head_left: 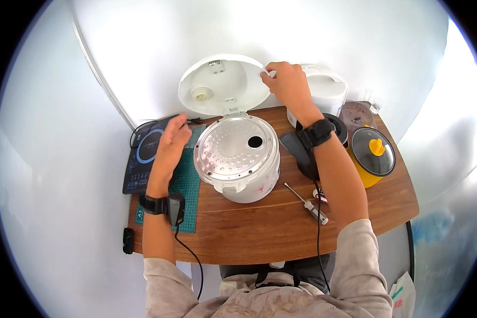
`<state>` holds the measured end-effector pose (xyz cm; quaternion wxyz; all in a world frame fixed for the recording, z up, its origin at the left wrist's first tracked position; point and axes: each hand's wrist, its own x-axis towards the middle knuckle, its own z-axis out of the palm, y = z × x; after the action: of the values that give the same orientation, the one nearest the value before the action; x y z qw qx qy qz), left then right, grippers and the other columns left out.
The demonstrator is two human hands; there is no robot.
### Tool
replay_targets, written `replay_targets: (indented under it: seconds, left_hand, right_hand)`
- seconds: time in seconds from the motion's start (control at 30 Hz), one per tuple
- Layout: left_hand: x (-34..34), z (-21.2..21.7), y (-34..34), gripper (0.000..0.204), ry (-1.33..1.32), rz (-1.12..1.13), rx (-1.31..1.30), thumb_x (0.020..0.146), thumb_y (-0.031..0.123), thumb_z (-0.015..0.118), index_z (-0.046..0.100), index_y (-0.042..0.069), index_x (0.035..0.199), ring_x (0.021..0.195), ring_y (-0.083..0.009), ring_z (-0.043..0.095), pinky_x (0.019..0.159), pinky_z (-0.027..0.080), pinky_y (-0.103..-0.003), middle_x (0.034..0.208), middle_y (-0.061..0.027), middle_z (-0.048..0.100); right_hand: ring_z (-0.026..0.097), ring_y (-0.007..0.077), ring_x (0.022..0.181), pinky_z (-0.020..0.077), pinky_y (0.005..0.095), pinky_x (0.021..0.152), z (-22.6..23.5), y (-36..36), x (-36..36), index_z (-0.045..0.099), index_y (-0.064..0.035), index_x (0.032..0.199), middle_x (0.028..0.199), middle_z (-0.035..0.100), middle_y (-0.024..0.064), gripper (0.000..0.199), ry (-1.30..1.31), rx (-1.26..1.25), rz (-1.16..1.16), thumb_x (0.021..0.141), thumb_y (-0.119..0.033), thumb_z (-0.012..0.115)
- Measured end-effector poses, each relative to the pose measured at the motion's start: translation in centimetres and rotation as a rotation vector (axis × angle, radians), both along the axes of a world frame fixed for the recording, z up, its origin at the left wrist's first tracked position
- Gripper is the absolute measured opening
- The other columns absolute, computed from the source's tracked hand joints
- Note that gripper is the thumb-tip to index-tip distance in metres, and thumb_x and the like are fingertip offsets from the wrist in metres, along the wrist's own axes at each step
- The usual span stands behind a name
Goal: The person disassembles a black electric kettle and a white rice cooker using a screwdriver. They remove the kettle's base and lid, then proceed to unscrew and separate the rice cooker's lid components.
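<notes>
A white rice cooker [259, 183] with a floral pattern stands at the middle of the wooden table. Its outer lid cover [244, 85], a white plastic shell, is tilted up at the back, hollow inside facing me. Under it shows the dimpled metal lid plate [225, 146], which has a dark round hole at its right and lies over the pot. My right hand [289, 85] pinches the cover's upper right edge between thumb and fingers. To the left of the cooker, my left hand [172, 142] hovers with fingers apart, holding nothing.
An induction cooktop [138, 175] and green cutting mat [183, 191] lie at left. A screwdriver [311, 208] and small red-and-white item [319, 196] are right of the cooker. Farther right stand a yellow pot [372, 179], another white appliance [326, 90] and a clear tub [358, 114].
</notes>
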<state>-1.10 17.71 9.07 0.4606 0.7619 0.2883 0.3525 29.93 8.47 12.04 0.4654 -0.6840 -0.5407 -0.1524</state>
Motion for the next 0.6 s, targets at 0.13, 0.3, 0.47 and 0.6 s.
replay_targets:
  seconds: [0.13,0.3,0.47,0.6]
  left_hand:
    - [-0.5,-2.1,-0.6,0.045,0.273,-0.061,0.071,0.101,0.022,0.062,0.051,0.003,0.14,0.117,-0.0211,0.058,0.102,0.045,-0.033,0.133,-0.0144,0.06]
    - [-0.8,-3.4,-2.2,0.049,0.389,-0.095,0.054,0.099,0.023,0.065,0.049,0.006,0.141,0.106,-0.0207,0.063,0.093,0.05,-0.034,0.123,-0.0158,0.063]
    - [-0.9,-3.0,-2.1,0.051,0.354,-0.116,0.051,0.098,0.02,0.066,0.047,0.007,0.143,0.093,-0.0176,0.065,0.087,0.052,-0.033,0.114,-0.0147,0.066]
    - [-0.6,-2.6,-2.4,0.052,0.282,-0.138,-0.025,0.097,0.014,0.066,0.046,0.007,0.145,0.087,-0.0154,0.065,0.083,0.053,-0.032,0.105,-0.0119,0.068]
  right_hand:
    - [0.069,0.0327,0.064,0.057,0.0409,0.066,0.6,1.2,0.6,0.076,-0.0025,0.095,0.069,0.069,0.0172,0.022,0.038,-0.061,-0.022,0.09,-0.023,0.069]
    - [0.069,0.0393,0.072,0.0575,0.045,0.07,0.7,2.5,0.9,0.074,-0.0011,0.089,0.075,0.07,0.0201,0.023,0.032,-0.085,-0.101,0.09,-0.023,0.067]
    - [0.069,0.0427,0.076,0.0567,0.0488,0.073,-0.3,3.7,2.2,0.071,-0.0005,0.085,0.077,0.07,0.022,0.027,0.143,-0.098,-0.038,0.091,-0.026,0.064]
    - [0.068,0.0438,0.077,0.0559,0.0503,0.075,-1.1,4.6,3.0,0.071,0.0002,0.086,0.078,0.07,0.0232,0.031,0.161,-0.088,-0.022,0.093,-0.028,0.061]
